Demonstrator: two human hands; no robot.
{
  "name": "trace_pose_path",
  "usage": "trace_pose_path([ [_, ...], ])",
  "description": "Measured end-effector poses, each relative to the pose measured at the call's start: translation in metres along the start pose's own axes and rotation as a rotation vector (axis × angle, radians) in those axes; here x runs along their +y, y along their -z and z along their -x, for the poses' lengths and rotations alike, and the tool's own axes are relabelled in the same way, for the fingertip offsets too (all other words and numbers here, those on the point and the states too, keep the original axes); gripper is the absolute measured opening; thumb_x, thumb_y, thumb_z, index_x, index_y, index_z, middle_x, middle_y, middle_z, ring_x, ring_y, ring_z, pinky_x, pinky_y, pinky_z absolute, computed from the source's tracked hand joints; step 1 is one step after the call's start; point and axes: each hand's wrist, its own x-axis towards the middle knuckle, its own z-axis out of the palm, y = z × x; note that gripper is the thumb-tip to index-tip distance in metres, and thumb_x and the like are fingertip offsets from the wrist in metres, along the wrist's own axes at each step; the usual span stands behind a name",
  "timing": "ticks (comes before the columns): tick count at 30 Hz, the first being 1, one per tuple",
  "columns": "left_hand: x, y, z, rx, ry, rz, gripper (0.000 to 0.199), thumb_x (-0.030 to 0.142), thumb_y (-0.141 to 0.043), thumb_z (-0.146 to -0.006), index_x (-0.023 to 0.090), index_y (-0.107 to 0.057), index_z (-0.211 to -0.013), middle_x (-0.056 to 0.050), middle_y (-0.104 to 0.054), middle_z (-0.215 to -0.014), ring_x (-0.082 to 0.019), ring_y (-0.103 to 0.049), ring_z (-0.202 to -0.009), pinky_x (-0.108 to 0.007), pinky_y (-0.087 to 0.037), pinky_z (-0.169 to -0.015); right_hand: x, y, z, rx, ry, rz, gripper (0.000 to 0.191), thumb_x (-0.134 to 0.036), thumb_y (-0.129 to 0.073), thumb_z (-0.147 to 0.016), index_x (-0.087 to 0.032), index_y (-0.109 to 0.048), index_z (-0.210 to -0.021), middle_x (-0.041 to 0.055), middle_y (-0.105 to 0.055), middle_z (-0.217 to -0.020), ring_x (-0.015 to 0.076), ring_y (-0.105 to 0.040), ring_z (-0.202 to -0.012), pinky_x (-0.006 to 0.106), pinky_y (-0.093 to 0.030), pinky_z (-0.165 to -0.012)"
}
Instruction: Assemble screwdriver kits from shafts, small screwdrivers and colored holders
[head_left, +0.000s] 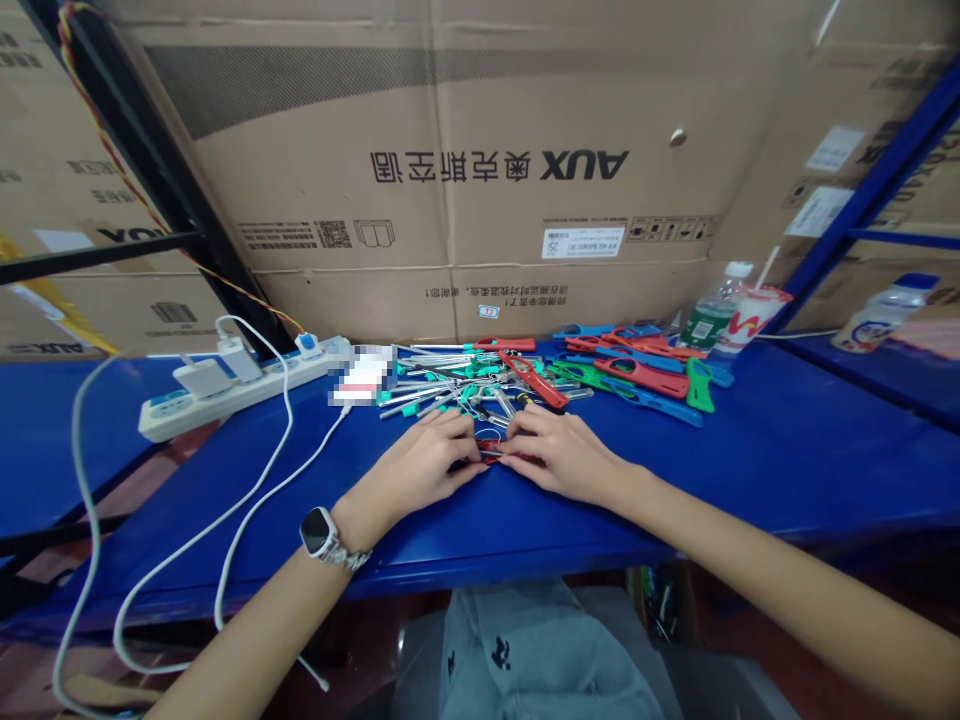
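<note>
Both hands meet over the blue table near its front edge. My left hand (439,455) and my right hand (551,450) pinch a small red piece (491,448) between them, with a thin metal part and a fine white wire on it. Just beyond the fingers lies a pile of metal rods with green ends (427,375). A red plastic casing (534,378) rests on the right part of that pile. Red, blue and green casings (649,375) are heaped further right.
A white power strip (240,385) with plugs and looping white cables is at the left, beside a blurred-out phone (362,376). A green-labelled bottle (712,310), a cup (750,318) and another bottle (885,312) stand back right. A cardboard wall (480,100) closes the back.
</note>
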Motion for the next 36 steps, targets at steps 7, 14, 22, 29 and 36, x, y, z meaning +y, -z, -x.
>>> trace_pose_path([
  [7,-0.0006,-0.0026,-0.0003,-0.001,-0.004,-0.009,0.024,0.032,-0.060,-0.099,0.018,-0.069,-0.082,-0.004,-0.063,-0.086,-0.020,-0.057,-0.083,-0.037,-0.045,-0.079,0.0031,-0.0044,0.0075,0.004,-0.061,-0.083,0.024,-0.031,-0.055,-0.102,-0.026,-0.077,-0.109,0.0068,-0.069,-0.105,0.0207,-0.062,-0.097,0.032,-0.050,-0.071],
  [14,-0.0016,-0.0034,0.0002,0.004,-0.004,-0.009,0.024,0.033,-0.059,-0.100,0.018,-0.069,-0.084,-0.004,-0.064,-0.087,-0.020,-0.057,-0.083,-0.036,-0.044,-0.079,0.0046,-0.0046,0.0068,0.001,-0.069,-0.106,0.023,-0.030,-0.057,-0.101,-0.025,-0.077,-0.108,0.0063,-0.068,-0.103,0.0198,-0.061,-0.096,0.032,-0.048,-0.071],
  [22,-0.0024,-0.0045,0.0012,0.009,-0.019,-0.032,0.026,0.034,-0.058,-0.101,0.017,-0.069,-0.084,-0.004,-0.063,-0.088,-0.019,-0.057,-0.083,-0.036,-0.043,-0.079,0.0061,-0.0013,0.0030,-0.034,-0.045,-0.091,0.018,-0.029,-0.060,-0.099,-0.022,-0.076,-0.102,0.0055,-0.068,-0.100,0.0188,-0.061,-0.094,0.028,-0.041,-0.065],
  [29,-0.0023,-0.0056,0.0021,0.024,-0.043,-0.060,0.027,0.035,-0.056,-0.102,0.017,-0.069,-0.087,-0.004,-0.062,-0.088,-0.019,-0.057,-0.084,-0.036,-0.044,-0.080,0.0063,-0.0078,0.0036,0.028,-0.066,-0.098,0.021,-0.029,-0.058,-0.101,-0.021,-0.076,-0.097,0.0052,-0.070,-0.099,0.0180,-0.062,-0.094,0.029,-0.045,-0.070],
  [36,-0.0013,-0.0070,0.0013,0.116,-0.024,-0.099,0.025,0.031,-0.052,-0.103,0.017,-0.071,-0.097,-0.007,-0.061,-0.092,-0.020,-0.055,-0.085,-0.035,-0.046,-0.075,0.0066,-0.0023,0.0080,-0.045,-0.124,-0.238,0.025,-0.028,-0.055,-0.102,-0.025,-0.075,-0.116,0.0053,-0.069,-0.105,0.0180,-0.063,-0.095,0.031,-0.047,-0.079],
])
